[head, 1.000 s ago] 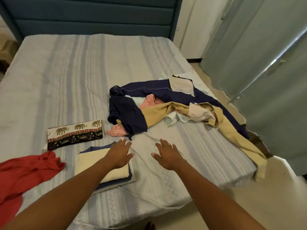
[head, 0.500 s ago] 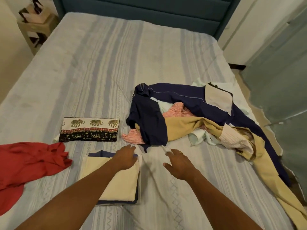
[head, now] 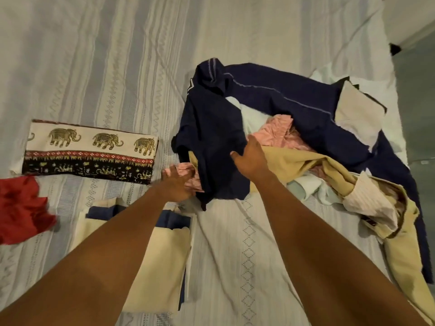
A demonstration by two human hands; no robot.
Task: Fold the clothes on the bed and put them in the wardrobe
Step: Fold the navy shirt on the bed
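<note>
A loose heap of clothes lies on the bed's right half: a navy garment (head: 270, 100), a pink garment (head: 275, 135) and a tan garment (head: 306, 163). My left hand (head: 177, 184) reaches the heap's near left corner, its fingers curled on a pink end of cloth (head: 191, 182) that sticks out under the navy one. My right hand (head: 250, 157) lies with straight fingers on the navy garment's edge, where it meets the tan one. A folded cream and navy stack (head: 162, 262) sits under my left forearm.
A folded elephant-print cloth (head: 89, 151) lies to the left on the striped bedspread (head: 106, 55). A crumpled red garment (head: 21, 208) is at the left edge. The bed's right edge and the floor (head: 419, 114) are past the heap.
Both hands have moved forward from the bare sheet and the folded stack to the heap. The view has come closer and tilted down.
</note>
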